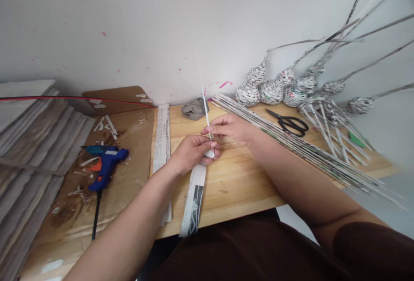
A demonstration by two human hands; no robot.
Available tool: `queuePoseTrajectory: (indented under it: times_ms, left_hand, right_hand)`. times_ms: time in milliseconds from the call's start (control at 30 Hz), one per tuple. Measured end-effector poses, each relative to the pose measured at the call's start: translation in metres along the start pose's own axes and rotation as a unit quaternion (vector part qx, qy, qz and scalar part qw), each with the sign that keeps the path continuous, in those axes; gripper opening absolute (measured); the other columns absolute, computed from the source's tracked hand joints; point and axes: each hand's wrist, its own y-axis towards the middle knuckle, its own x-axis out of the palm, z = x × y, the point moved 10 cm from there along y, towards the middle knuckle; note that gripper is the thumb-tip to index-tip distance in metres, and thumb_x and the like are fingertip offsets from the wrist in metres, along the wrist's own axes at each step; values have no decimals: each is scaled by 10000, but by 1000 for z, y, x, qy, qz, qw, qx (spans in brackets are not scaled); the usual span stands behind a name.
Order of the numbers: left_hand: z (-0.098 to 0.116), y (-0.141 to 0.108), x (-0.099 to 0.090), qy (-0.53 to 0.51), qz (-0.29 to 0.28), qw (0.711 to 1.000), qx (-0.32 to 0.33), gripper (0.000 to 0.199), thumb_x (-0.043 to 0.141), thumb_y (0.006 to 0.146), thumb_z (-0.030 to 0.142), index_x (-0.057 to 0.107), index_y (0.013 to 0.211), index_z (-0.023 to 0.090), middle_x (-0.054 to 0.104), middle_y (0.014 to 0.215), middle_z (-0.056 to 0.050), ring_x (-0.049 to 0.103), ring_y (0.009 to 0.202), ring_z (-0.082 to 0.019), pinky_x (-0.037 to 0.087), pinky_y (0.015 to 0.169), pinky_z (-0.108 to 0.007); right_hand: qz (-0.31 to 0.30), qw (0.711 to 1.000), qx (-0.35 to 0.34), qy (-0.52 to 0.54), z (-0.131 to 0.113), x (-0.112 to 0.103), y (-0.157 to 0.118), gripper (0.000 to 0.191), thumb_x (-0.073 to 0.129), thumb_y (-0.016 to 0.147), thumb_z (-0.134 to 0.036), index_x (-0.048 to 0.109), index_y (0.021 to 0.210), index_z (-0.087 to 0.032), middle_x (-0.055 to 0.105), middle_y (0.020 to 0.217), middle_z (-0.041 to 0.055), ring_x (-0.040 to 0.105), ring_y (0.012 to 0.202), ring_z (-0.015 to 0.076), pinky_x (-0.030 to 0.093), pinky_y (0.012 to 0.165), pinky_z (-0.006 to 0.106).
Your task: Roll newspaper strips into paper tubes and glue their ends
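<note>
Both hands are working near the middle of the bench. Left hand is closing its fingers around the lower end of a thin rolled paper stick, where a flat newspaper strip is joining it. Right hand is pinching the stick just above, thumb and fingertips together. Stick is leaning slightly left, tip pointing up in front of the wall. Strip is running toward the wearer, lower end reaching the bench's front edge.

Left side: more flat newspaper strips are lying beside the cardboard; a blue glue gun is resting on the cardboard, near a paper stack. Behind the hands, a grey cloth is sitting near the wall.

Right side: bare wood is showing between strip and right forearm. A bundle of paper sticks is slanting past that forearm, near ends overhanging the bench edge. Black scissors are lying just beyond, with woven paper pieces crowding the back edge.
</note>
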Motion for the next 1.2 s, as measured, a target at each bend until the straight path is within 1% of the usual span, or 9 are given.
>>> queuePoseTrajectory:
  times_ms: [200, 400, 500, 567, 733, 900, 1000, 1067, 1200]
  left_hand:
    - [0, -1, 2, -1, -4, 1000, -5, 287, 650, 777, 410, 697, 806, 129, 686, 809, -84, 627, 768, -167, 543, 696, -308]
    - [0, -1, 2, 4, -1, 1000, -5, 293, 657, 767, 412, 696, 780, 122, 679, 805, -81, 618, 773, -167, 542, 705, -314]
    - [-1, 0, 4, -5, -13, 1000, -8, 292, 653, 770, 415, 690, 787, 126, 677, 807, -70, 619, 762, -159, 539, 712, -320]
    - [-1, -1, 5, -6, -14, 1000, -12, 290, 650, 773, 418, 683, 784, 130, 678, 803, -64, 621, 759, -159, 536, 706, -316]
    - [-1, -2, 6, 1, -17, 1000, -15, 289, 646, 776, 419, 669, 752, 132, 678, 796, -62, 623, 754, -159, 529, 688, -304]
    - [0, -4, 10, 2, -32, 999, -12, 300, 627, 786, 440, 677, 790, 144, 685, 811, -67, 629, 758, -164, 520, 678, -300]
    - [0, -4, 10, 7, -28, 999, -14, 311, 626, 782, 452, 685, 799, 147, 687, 801, -67, 631, 756, -165, 519, 673, -295]
    - [0, -4, 10, 9, -27, 999, -16, 316, 630, 778, 455, 687, 791, 145, 689, 807, -72, 634, 761, -167, 521, 670, -293]
    - [-1, -5, 10, 4, -24, 1000, -18, 322, 652, 764, 454, 688, 803, 137, 693, 806, -81, 636, 741, -168, 525, 650, -292]
  right_hand:
    - [103, 994, -15, 27, -1, -14, 1, 311, 779, 648, -406, 618, 622, -141, 480, 540, -46, 368, 488, 60, 262, 449, 215]
    - [15, 1000, -10, 18, -6, 2, 0, 299, 719, 724, -421, 709, 826, -141, 559, 642, -12, 439, 551, 73, 325, 488, 211]
    - [67, 997, -16, 43, -6, -8, -1, 280, 769, 670, -391, 652, 660, -137, 497, 570, -38, 403, 512, 58, 309, 469, 201]
    - [81, 995, -12, 55, -5, -12, -1, 285, 768, 673, -396, 648, 656, -138, 500, 568, -37, 419, 522, 62, 307, 466, 196]
    - [-3, 999, 6, 50, -3, 1, -1, 299, 711, 744, -415, 724, 858, -139, 620, 710, 19, 499, 615, 87, 347, 510, 207]
    - [42, 995, 6, 93, -1, -9, -1, 262, 754, 707, -390, 686, 707, -137, 592, 674, -5, 454, 556, 58, 303, 474, 194]
    - [-5, 995, 25, 98, 1, 0, -2, 288, 729, 735, -405, 721, 841, -137, 588, 670, 0, 490, 590, 69, 328, 492, 195]
    - [-14, 993, 39, 107, 2, 3, -3, 300, 744, 717, -396, 720, 845, -126, 585, 651, -1, 493, 584, 72, 335, 496, 200]
    - [41, 990, 40, 132, 1, -8, -3, 297, 793, 649, -389, 665, 686, -123, 602, 671, 0, 447, 532, 53, 306, 464, 203]
